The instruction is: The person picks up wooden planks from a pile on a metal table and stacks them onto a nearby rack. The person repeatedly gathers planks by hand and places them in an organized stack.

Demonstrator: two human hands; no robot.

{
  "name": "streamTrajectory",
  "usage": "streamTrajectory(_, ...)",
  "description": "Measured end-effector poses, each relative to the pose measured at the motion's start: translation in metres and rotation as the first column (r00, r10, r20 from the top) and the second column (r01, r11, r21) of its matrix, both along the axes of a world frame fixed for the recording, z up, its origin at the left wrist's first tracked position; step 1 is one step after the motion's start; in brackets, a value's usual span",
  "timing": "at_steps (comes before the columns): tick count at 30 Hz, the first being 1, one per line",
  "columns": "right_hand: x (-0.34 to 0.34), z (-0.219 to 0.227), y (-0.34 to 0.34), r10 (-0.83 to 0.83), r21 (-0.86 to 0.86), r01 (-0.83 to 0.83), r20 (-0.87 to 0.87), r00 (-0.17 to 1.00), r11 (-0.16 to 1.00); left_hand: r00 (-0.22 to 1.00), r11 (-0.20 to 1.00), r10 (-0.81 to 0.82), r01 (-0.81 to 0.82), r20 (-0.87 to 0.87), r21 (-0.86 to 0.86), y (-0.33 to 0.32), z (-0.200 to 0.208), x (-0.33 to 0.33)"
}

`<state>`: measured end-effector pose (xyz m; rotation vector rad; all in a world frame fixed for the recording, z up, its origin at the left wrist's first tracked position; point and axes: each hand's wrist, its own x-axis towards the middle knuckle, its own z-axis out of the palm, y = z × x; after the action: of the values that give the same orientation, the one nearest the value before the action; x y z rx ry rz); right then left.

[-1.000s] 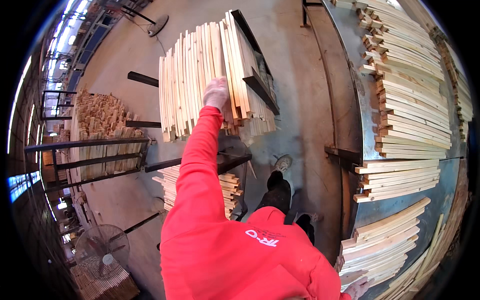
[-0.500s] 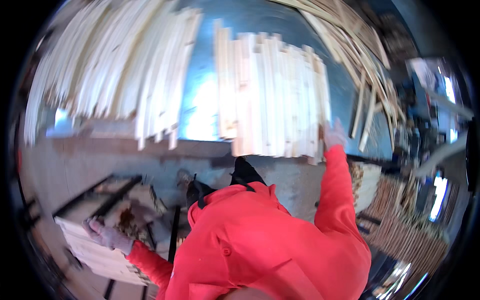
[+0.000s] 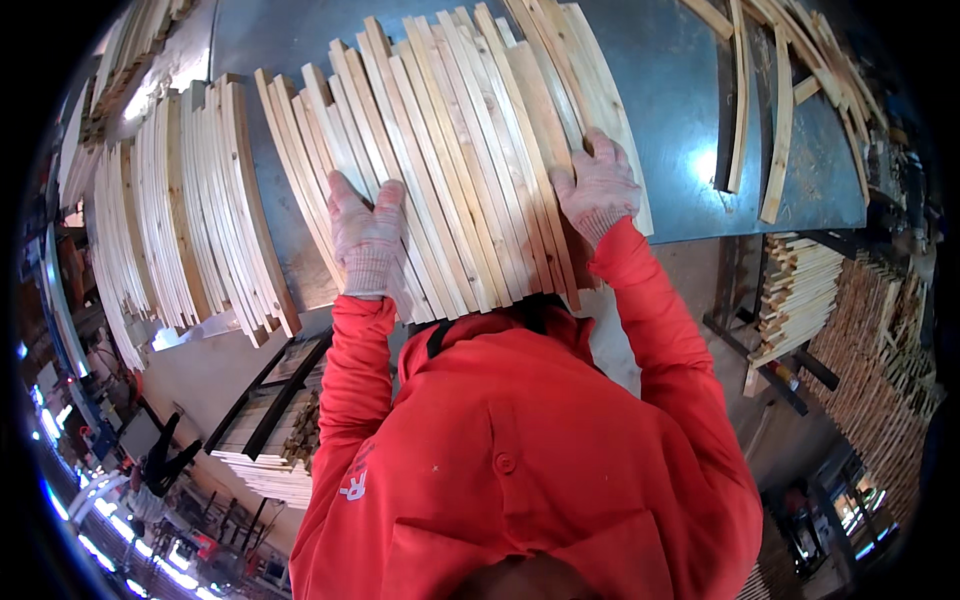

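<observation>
Pale wooden slats lie side by side across the blue-grey tabletop, their near ends close to my chest. My left hand, in a light knitted glove, rests on the slats at the left part of this row, thumb apart from the fingers. Over at the row's right side, my gloved right hand lies on the slats with thumb and fingers spread. Just below it a dark gap shows between the slats. Neither hand lifts a slat off the table.
Another row of slats lies to the left on the table. Loose strips are scattered at the far right. Below the table edge stand a stack of boards on the left and stacked slats on the right.
My left hand has come up from the stack at lower left onto the slats. My right hand has shifted onto the slats' right side. The view has swung, and the picture is sharper.
</observation>
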<state>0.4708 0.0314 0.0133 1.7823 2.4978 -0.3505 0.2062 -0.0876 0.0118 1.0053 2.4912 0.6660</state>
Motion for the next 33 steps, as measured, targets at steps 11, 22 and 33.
streamTrajectory(11,0.0,-0.02,0.084,0.312,-0.104,-0.339,-0.212,0.926,0.935,0.918,0.924,-0.288,0.191,-0.273,-0.332,0.026,-0.02,-0.071)
streamTrajectory(22,-0.069,-0.016,0.07,-0.131,-0.344,-0.218,-0.756,0.641,0.914,0.992,0.976,-0.022,-0.006,0.123,0.218,0.023,-0.068,-0.061)
streamTrajectory(33,-0.098,0.043,0.087,-0.541,-0.55,-0.278,-0.833,0.114,0.788,0.613,0.797,-0.366,-0.181,0.7,0.576,0.059,0.096,-0.112)
